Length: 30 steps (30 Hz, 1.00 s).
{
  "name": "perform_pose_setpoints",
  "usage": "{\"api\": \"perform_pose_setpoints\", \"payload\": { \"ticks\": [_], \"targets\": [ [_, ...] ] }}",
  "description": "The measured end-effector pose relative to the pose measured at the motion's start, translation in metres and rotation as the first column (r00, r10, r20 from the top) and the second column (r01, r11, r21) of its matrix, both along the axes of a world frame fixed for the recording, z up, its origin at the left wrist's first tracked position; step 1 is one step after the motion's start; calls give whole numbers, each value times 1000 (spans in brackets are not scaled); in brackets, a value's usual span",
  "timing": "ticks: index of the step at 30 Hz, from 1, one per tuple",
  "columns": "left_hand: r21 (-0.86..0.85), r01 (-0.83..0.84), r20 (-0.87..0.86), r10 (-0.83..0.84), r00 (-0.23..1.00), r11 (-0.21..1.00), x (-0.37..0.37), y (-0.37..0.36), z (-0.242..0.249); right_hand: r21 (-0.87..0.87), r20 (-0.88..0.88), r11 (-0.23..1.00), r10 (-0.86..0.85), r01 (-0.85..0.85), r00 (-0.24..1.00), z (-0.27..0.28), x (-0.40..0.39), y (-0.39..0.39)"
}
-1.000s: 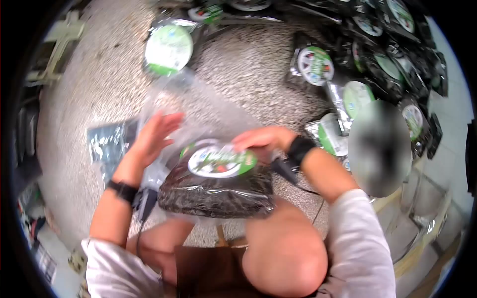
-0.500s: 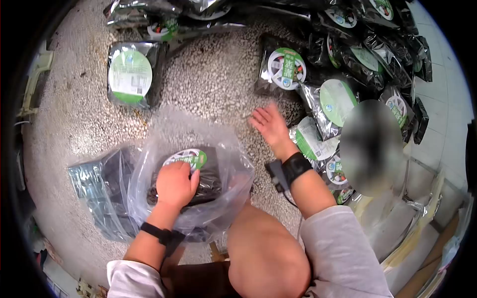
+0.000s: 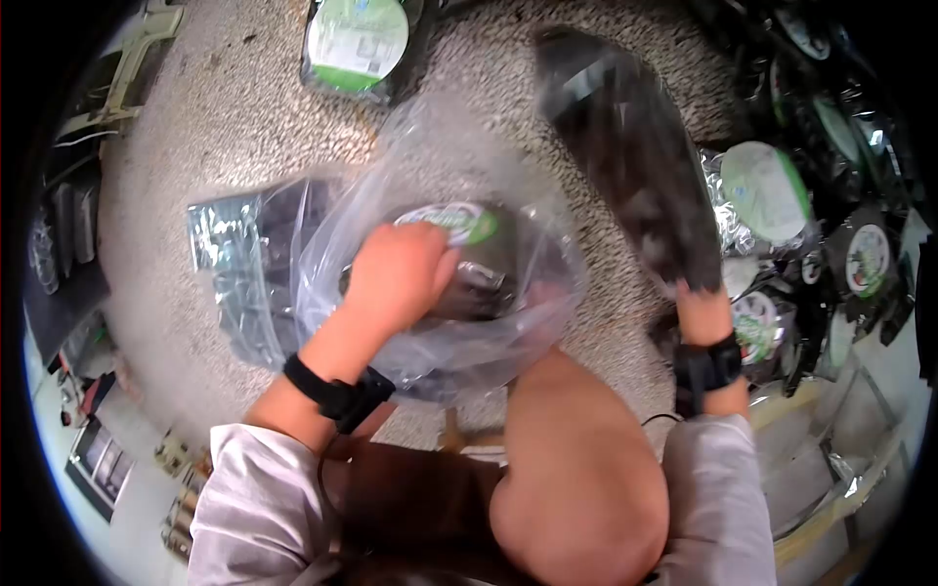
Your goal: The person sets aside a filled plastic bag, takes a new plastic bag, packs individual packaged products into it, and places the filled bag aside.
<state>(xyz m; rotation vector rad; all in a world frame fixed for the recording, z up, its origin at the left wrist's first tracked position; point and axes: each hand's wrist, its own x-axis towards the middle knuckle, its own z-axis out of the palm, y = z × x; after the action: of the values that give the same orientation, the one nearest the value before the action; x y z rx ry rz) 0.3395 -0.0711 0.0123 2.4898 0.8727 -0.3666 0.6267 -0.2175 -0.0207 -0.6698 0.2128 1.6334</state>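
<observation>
My left hand (image 3: 404,272) is inside a large clear plastic bag (image 3: 322,264). Its fingers curl over a dark packet with a green and white round label (image 3: 489,249), which lies in the bag. To the right, my right hand (image 3: 702,298) grips the lower end of another dark packet (image 3: 630,156), raised above the floor and smeared by motion. That packet covers most of the right fingers. A flat, shiny bluish stack of plastic packaging (image 3: 244,254) lies against the left side of the clear bag.
A packet with a white and green label (image 3: 358,44) lies on the speckled floor (image 3: 469,73) at the top. Several more labelled packets are heaped at the right, among them a green-labelled packet (image 3: 767,193). My bare knee (image 3: 586,459) is close below the bag.
My right hand, which was empty and spread, now holds a dark packet lifted from the floor. My left hand stays in the clear bag on its packet. The view has shifted.
</observation>
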Motion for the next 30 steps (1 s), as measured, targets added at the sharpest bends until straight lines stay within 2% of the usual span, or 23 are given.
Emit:
{"api": "perform_pose_setpoints", "payload": {
  "ticks": [1, 3, 5, 6, 7, 8, 9, 10, 11, 13, 14, 15, 17, 18, 19, 21, 22, 24, 25, 26, 27, 29, 30],
  "targets": [
    [-3, -1, -39, 1, 999, 1000, 1, 8, 14, -96, 62, 983, 163, -157, 985, -5, -8, -6],
    [299, -44, 142, 1, 990, 953, -11, 41, 27, -364, 42, 830, 469, -423, 882, -19, -28, -7],
    [496, -101, 179, 12, 984, 863, -3, 72, 36, -419, 8, 722, 610, -551, 793, -18, -39, 11],
    [504, -115, 188, 21, 982, 856, -7, 82, 25, -411, -12, 681, 661, -606, 750, -25, -36, 20],
    [315, -54, -21, 64, 998, 947, -15, 88, 8, -400, -39, 630, 714, -666, 699, -36, -35, 30],
    [95, -36, -235, 58, 970, 995, -19, 91, 1, -390, -56, 641, 700, -661, 712, -45, -36, 39],
    [98, -45, -238, 67, 969, 994, -18, 100, -3, -381, -72, 659, 678, -649, 731, -52, -36, 47],
    [93, -70, -178, 86, 980, 993, -9, 109, 3, -524, 60, 600, 734, -605, 676, -46, -36, 56],
    [78, -91, -123, 100, 987, 993, 1, 115, 13, -526, 46, 596, 732, -607, 679, -60, -38, 52],
    [37, 64, 1, -64, 998, 997, 22, 115, 49, -307, -148, 667, 671, -678, 727, -96, -40, 43],
    [126, 120, 64, -129, 990, 985, 39, 102, 59, -390, -107, 671, 647, -631, 755, -83, -62, 52],
    [139, 183, 33, -189, 981, 973, 63, 82, 68, -391, -117, 663, 652, -638, 749, -54, -79, 56],
    [40, 482, 310, -470, 827, 875, 91, 54, 38, -354, 177, 870, 423, -343, 889, -1, -98, 61],
    [-62, 500, 303, -461, 834, 864, 103, 35, 20, -374, 195, 842, 481, -389, 855, -18, -100, 56],
    [-87, 483, 175, -464, 869, 871, 114, 27, 19, -397, 155, 827, 488, -398, 859, -45, -99, 43],
    [1, 249, 250, -242, 938, 968, 97, 38, -5, -475, 210, 819, 460, -321, 863, -2, -106, 55],
    [-6, 181, 160, -178, 971, 983, 83, 54, -5, -504, 218, 810, 456, -300, 863, 9, -110, 56],
    [41, 107, 49, -109, 993, 993, 44, 87, -3, -638, 478, 681, 717, -360, 508, -12, -107, 54],
    [85, 111, 28, -114, 993, 990, 27, 98, -5, -639, 478, 681, 715, -356, 509, -4, -101, 60],
    [109, 81, 55, -87, 995, 991, 13, 104, -6, -416, 902, 853, 431, -314, -24, 13, -93, 72],
    [133, 45, 79, -56, 995, 990, 2, 107, -7, -154, 846, 888, -108, -433, -522, 26, -88, 82],
    [89, -13, 160, -2, 987, 996, 0, 113, -4, 8, 873, 551, -411, -834, -263, 48, -109, 95],
    [74, 0, 205, -15, 979, 997, 5, 115, -2, 2, 810, 508, -506, -861, -297, 50, -129, 95]
  ]
}}
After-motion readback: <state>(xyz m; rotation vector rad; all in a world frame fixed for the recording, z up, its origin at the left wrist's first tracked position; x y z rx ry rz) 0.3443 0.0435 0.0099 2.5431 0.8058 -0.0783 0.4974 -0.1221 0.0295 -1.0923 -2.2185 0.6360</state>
